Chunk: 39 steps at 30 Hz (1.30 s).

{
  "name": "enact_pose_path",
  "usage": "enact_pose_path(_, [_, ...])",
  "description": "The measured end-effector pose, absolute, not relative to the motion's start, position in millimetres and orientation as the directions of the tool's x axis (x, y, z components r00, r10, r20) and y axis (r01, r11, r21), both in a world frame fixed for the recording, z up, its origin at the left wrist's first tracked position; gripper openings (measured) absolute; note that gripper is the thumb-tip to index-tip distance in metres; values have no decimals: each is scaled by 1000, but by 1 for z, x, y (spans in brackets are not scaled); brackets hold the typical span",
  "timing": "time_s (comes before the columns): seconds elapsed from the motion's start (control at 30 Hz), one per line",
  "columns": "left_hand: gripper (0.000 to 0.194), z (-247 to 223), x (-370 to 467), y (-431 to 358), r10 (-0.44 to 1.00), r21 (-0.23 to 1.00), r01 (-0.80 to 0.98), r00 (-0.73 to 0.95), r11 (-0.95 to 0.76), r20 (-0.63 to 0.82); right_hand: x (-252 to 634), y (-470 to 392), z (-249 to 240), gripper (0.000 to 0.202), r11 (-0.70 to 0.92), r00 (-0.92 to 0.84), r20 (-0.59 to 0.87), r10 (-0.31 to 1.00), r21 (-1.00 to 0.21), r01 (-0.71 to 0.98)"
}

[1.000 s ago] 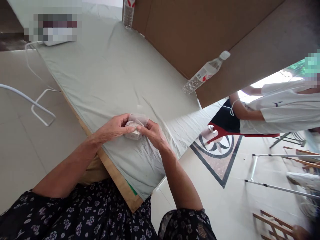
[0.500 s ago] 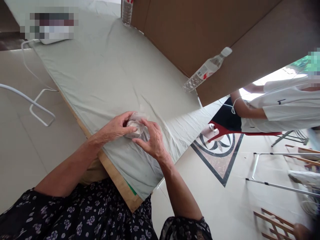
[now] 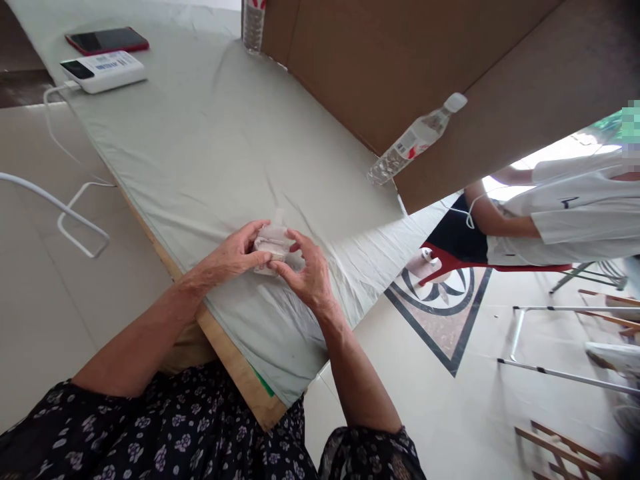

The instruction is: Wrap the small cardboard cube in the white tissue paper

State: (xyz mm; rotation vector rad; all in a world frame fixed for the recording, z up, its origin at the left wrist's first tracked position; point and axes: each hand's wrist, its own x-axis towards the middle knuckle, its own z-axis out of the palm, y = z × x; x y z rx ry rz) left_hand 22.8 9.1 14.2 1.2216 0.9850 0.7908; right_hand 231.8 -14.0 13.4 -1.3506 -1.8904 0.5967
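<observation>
A small clear plastic box [image 3: 273,247] with whitish contents sits between my hands, just above or on the cloth near the table edge; what is inside is too small to make out. Around its left side, my left hand [image 3: 235,253] is closed, with the thumb laid across the front. From the right, my right hand [image 3: 310,270] curves round the box, its thumb at the near side and its fingertips by a thin translucent flap [image 3: 276,230] on the far side. Fingers hide part of the box.
A pale green cloth [image 3: 200,147] covers the table. Against a large cardboard panel [image 3: 360,67] leans a clear bottle [image 3: 415,140]; another bottle [image 3: 253,27] stands at the back. A phone [image 3: 107,40] and white power bank [image 3: 105,71] lie far left. Right, a person in white [image 3: 575,207] sits.
The right thumb and fingers have closed in on the box, and the translucent flap now stands up more at its far side. My left hand has hardly moved.
</observation>
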Motion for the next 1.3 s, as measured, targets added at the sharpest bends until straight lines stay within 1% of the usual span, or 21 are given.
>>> enact_pose_path(0.07, [91,14,24,10,903,976,13,378,217,-206,236,-11,11,75,310,-110,309,945,-734,604])
enact_pose_path(0.1, [92,15,25,11,901,975,6,381,223,-209,238,-8,10,82,282,-95,280,955,-764,580])
enact_pose_path(0.2, [93,18,26,12,903,977,15,380,212,-202,242,2,6,100,172,-158,114,981,-891,421])
enact_pose_path(0.27, [92,21,27,13,905,979,82,373,187,-204,240,5,4,106,88,-205,24,978,-947,310])
enact_pose_path(0.37, [88,26,30,16,909,968,223,371,112,-190,232,4,3,101,-21,-174,-58,983,-978,209])
enact_pose_path(0.47, [85,27,31,19,923,954,293,347,60,-165,228,1,2,90,-69,-112,-92,989,-978,195])
enact_pose_path(0.53, [87,24,30,19,922,961,267,351,72,-167,229,1,1,85,-54,-95,-79,992,-969,242])
enact_pose_path(0.67, [94,15,25,20,902,981,136,392,141,-184,235,8,-1,77,16,-102,-18,995,-947,322])
enact_pose_path(0.77, [90,9,24,21,914,982,114,364,149,-181,235,21,-1,67,16,-67,-2,998,-963,269])
enact_pose_path(0.9, [91,9,27,21,914,984,105,368,141,-170,225,42,-1,64,-56,-47,-64,997,-989,139])
enact_pose_path(1.0, [92,10,28,19,920,985,137,364,105,-149,217,49,2,53,-15,-12,-17,1000,-993,113])
enact_pose_path(1.13, [87,8,29,17,950,959,282,302,-7,-82,212,38,11,36,110,18,117,993,-971,214])
enact_pose_path(1.3, [77,4,32,17,967,929,354,255,-105,13,209,16,16,18,261,8,292,956,-867,425])
